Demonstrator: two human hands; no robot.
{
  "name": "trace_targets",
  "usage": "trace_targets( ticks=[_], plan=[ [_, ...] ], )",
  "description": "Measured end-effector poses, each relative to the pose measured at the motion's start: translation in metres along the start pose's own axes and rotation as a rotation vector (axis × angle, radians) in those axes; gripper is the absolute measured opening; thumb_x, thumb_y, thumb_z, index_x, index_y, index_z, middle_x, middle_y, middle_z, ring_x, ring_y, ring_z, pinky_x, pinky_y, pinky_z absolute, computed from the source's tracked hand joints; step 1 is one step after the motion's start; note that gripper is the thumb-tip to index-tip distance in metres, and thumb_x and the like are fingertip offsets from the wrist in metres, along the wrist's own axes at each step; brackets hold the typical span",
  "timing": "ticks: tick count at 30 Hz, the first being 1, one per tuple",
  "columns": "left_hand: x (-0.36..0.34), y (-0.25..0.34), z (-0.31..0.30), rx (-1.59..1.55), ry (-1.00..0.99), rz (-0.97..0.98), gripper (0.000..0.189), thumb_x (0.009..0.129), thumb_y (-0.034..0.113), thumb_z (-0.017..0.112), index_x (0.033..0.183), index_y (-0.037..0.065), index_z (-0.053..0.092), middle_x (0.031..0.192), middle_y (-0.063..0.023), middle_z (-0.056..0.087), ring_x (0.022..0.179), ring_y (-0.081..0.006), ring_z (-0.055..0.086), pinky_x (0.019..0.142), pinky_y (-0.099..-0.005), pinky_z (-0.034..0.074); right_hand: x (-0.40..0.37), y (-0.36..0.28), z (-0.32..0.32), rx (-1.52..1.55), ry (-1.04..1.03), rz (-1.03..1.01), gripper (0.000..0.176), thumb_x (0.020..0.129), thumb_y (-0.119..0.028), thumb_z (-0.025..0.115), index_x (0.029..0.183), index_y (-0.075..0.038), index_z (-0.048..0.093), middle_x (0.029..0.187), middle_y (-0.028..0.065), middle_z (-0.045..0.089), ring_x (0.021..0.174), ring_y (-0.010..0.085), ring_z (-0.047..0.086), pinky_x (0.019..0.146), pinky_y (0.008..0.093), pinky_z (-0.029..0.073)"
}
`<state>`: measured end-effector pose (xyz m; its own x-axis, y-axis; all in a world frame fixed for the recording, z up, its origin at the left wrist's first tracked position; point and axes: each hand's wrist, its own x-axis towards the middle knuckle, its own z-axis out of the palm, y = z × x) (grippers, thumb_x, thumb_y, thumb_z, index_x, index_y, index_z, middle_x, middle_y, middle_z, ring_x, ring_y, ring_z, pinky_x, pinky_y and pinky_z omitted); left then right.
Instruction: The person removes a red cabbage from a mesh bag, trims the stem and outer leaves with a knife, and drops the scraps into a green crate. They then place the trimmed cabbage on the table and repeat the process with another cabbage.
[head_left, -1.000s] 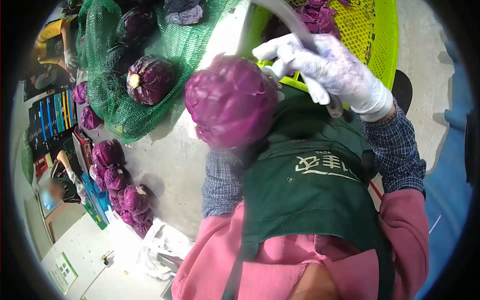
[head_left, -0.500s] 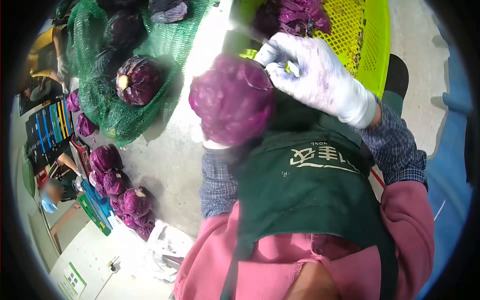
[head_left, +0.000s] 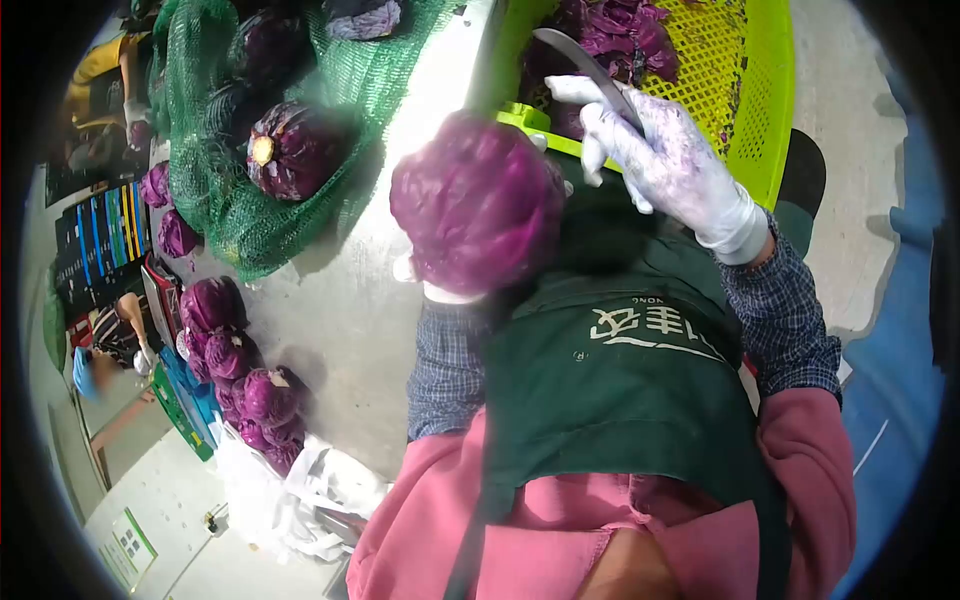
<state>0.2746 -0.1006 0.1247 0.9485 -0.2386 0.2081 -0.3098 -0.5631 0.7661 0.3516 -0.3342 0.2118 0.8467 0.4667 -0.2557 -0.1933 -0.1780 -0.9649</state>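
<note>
Nearest, over the green apron [head_left: 620,400], the left hand [head_left: 452,294] is spread under and around a purple cabbage [head_left: 478,205], mostly hidden by it; the cabbage is held up off the table, its visible side smooth and glossy, with no ragged leaf showing, so its stripping looks largely done, though its underside cannot be seen; the right hand [head_left: 672,160] is loosely closed on a knife [head_left: 590,70], the curved blade pointing away from the cabbage and not touching it. Just beyond, the yellow-green basket [head_left: 765,90] holds loose purple leaves [head_left: 625,40], already off; across the metal table [head_left: 350,350], a green net bag [head_left: 255,240] holds darker heads [head_left: 290,150] with their outer leaves on, seemingly still to be dealt with; a cluster of smooth cabbages [head_left: 270,398] sits apart, apparently finished, near a white plastic bag [head_left: 285,500]; farthest off, a co-worker in a blue cap [head_left: 82,372] bends by green and blue crates.
</note>
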Motion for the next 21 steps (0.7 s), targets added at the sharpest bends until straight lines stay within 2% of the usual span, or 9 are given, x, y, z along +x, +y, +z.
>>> trace_targets(
  ticks=[1,5,7,9,13,15,17,20,21],
  plan=[
    [-0.009,-0.005,0.001,-0.049,-0.071,-0.032,0.082,0.087,0.043,0.072,0.152,0.010,0.035,0.148,-0.0143,0.046,0.136,-0.0318,0.045,0.118,-0.0516,0.033,-0.002,-0.006,0.002,0.112,-0.100,0.049,0.055,0.098,-0.039,0.065,0.137,-0.001,0.055,0.072,0.0008,0.058,0.057,0.0069,0.052,0.053,0.0238,0.045],
    [-0.038,0.002,-0.013,-1.465,0.183,-0.177,0.082,0.078,0.037,0.075,0.150,0.014,0.041,0.147,-0.0147,0.046,0.133,-0.0332,0.047,0.113,-0.0502,0.041,0.013,-0.002,0.021,0.067,-0.115,-0.097,0.054,0.095,-0.035,0.069,0.137,-0.002,0.056,0.072,-0.0048,0.053,0.057,0.0023,0.045,0.049,0.0197,0.037],
    [-0.074,-0.007,-0.040,-1.784,0.326,-0.171,0.090,0.074,0.038,0.076,0.152,0.015,0.037,0.149,-0.0161,0.043,0.134,-0.0348,0.046,0.113,-0.0504,0.041,0.024,-0.006,0.021,0.064,-0.128,0.089,0.049,0.095,-0.028,0.069,0.134,-0.001,0.058,0.071,-0.0047,0.054,0.056,0.0016,0.046,0.046,0.0216,0.036],
    [-0.125,-0.017,-0.081,-1.643,0.542,-0.217,0.098,0.072,0.043,0.077,0.154,0.013,0.032,0.151,-0.0180,0.040,0.137,-0.0368,0.043,0.115,-0.0527,0.039,0.044,0.044,0.011,-0.536,-0.051,-0.261,0.054,0.087,-0.023,0.075,0.134,-0.002,0.058,0.072,0.0062,0.057,0.063,0.0155,0.055,0.058,0.0308,0.046],
    [-0.163,-0.003,-0.161,-1.465,1.132,-0.293,0.108,0.067,0.043,0.087,0.153,0.016,0.028,0.152,-0.0200,0.035,0.139,-0.0460,0.037,0.106,-0.0655,0.045,0.032,0.079,-0.005,-0.945,-0.073,-0.474,0.059,0.085,-0.006,0.065,0.141,-0.002,0.048,0.109,0.0234,0.063,0.101,0.0431,0.061,0.087,0.0480,0.051],
    [-0.199,-0.025,-0.203,-1.701,1.201,-0.260,0.110,0.062,0.038,0.090,0.151,0.015,0.030,0.150,-0.0181,0.036,0.138,-0.0477,0.034,0.099,-0.0574,0.054,0.034,0.089,-0.017,-1.024,-0.107,-0.526,0.046,0.091,-0.003,0.056,0.137,0.000,0.052,0.124,0.0246,0.062,0.115,0.0426,0.060,0.095,0.0462,0.050],
    [-0.200,-0.036,-0.234,-1.921,1.419,-0.209,0.112,0.057,0.034,0.092,0.150,0.014,0.032,0.151,-0.0176,0.033,0.138,-0.0496,0.032,0.092,-0.0510,0.058,0.042,0.090,-0.025,-1.042,-0.108,-0.595,0.043,0.096,-0.003,0.050,0.139,-0.003,0.053,0.115,0.0231,0.064,0.106,0.0391,0.062,0.090,0.0453,0.051],
    [-0.204,-0.072,-0.267,-2.006,1.701,-0.348,0.115,0.057,0.038,0.093,0.150,0.015,0.030,0.151,-0.0210,0.028,0.138,-0.0506,0.029,0.094,-0.0513,0.058,0.041,0.047,-0.020,-0.778,-0.269,-0.391,0.046,0.100,-0.008,0.048,0.146,-0.006,0.048,0.104,0.0193,0.063,0.085,0.0274,0.064,0.077,0.0392,0.052],
    [-0.204,-0.089,-0.277,-1.975,1.756,-0.430,0.112,0.059,0.042,0.093,0.150,0.018,0.032,0.150,-0.0212,0.029,0.138,-0.0502,0.028,0.096,-0.0524,0.056,0.036,0.032,-0.011,-0.482,-0.320,-0.043,0.049,0.103,-0.016,0.048,0.152,-0.011,0.042,0.085,0.0118,0.059,0.062,0.0155,0.056,0.061,0.0325,0.049]
  ],
)
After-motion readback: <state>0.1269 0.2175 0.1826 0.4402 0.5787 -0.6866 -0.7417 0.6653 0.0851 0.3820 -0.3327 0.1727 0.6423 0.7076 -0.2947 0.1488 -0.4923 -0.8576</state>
